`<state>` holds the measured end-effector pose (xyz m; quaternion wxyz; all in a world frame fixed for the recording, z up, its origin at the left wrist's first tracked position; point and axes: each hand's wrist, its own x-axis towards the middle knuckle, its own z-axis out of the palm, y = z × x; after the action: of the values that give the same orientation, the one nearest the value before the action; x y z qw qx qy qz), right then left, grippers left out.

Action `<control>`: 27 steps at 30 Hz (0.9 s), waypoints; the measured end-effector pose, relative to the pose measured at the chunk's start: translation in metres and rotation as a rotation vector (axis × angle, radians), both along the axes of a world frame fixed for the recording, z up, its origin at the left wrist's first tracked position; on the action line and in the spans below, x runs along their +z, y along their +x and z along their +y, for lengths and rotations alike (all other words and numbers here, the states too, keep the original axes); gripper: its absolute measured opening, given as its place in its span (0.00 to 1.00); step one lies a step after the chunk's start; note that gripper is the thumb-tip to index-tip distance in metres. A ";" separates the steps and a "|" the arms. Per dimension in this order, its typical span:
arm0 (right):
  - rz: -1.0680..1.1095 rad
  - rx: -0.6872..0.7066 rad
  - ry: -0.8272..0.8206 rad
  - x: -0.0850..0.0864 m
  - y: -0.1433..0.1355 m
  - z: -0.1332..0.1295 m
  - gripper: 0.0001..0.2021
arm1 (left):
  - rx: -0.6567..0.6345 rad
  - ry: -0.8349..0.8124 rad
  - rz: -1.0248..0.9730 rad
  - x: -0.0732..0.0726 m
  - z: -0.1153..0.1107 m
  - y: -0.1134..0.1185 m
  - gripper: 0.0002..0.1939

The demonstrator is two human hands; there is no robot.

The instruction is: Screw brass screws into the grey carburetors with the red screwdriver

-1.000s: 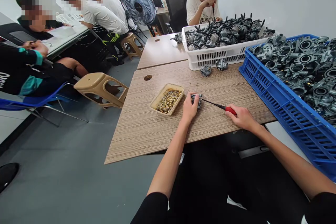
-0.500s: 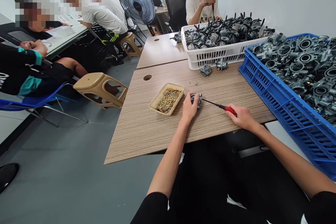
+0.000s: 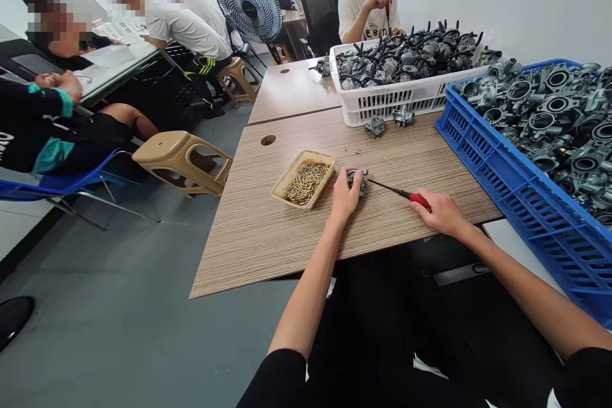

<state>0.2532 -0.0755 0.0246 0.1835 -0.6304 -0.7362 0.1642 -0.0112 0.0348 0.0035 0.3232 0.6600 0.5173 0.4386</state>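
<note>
Gripping the carburetor body point(image 3: 362, 189) on the near table point(image 3: 268, 236), right of the parts tub point(image 3: 289, 176), was the left hand point(image 3: 346, 194); the right hand point(image 3: 440, 211) held the red screwdriver point(image 3: 407, 195), which seemed best pushed straight

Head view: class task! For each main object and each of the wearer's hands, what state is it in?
Left hand, closed around a metal part
Metal part, held, partly covered
Right hand, closed on the screwdriver
Screwdriver, slanted, tip at the metal part
Small tray, uncovered, holding brass-coloured pieces
White basket, uncovered, heaped
Blue crate, uncovered, heaped
Nearest stool, upright
Fan, upright; spinning or not, cannot tell
</note>
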 end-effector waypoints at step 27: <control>-0.053 -0.016 -0.013 0.003 -0.003 -0.001 0.13 | -0.001 0.017 0.006 -0.003 0.001 -0.001 0.13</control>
<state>0.2500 -0.0762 0.0276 0.1611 -0.6415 -0.7348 0.1504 -0.0123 0.0363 0.0001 0.3162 0.6644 0.5141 0.4408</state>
